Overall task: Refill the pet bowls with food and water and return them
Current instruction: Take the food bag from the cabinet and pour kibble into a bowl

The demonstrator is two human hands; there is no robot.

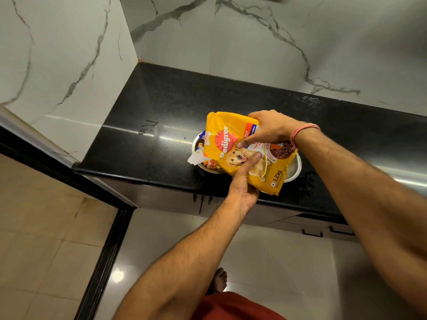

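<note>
Kibble is going in, by the look of it: we have the yellow food bag [245, 153] tipped on its side over the left steel bowl [203, 158], its torn mouth pointing down and to the left, and a few brown pieces show in the bowl just under the opening. Our right hand [268, 130] clamps the upper edge of the bag, fingers curled over it and thumb pressed on the front. Our left hand [245, 181] grips the bag from below, thumb laid across the printed puppy. Both hands are on the same bag, close together but not touching.

A second steel bowl [294, 168] sits just beside the first, to the right, mostly hidden behind the bag; we cannot tell what is in it.

So we judge this the food step, under way. Next we need to watch the level, bring the bag back upright before the bowl overfills, and set it down. Water and the carry back look not yet done.

Both bowls stand near the front edge of a black polished stone counter [161, 107], with a few wet marks on it. White marble-veined wall tiles [254, 42] rise behind and to the left. Below are dark cabinet doors [175, 202] with small handles, a pale glossy tiled floor [265, 250], and our bare foot [219, 279].
</note>
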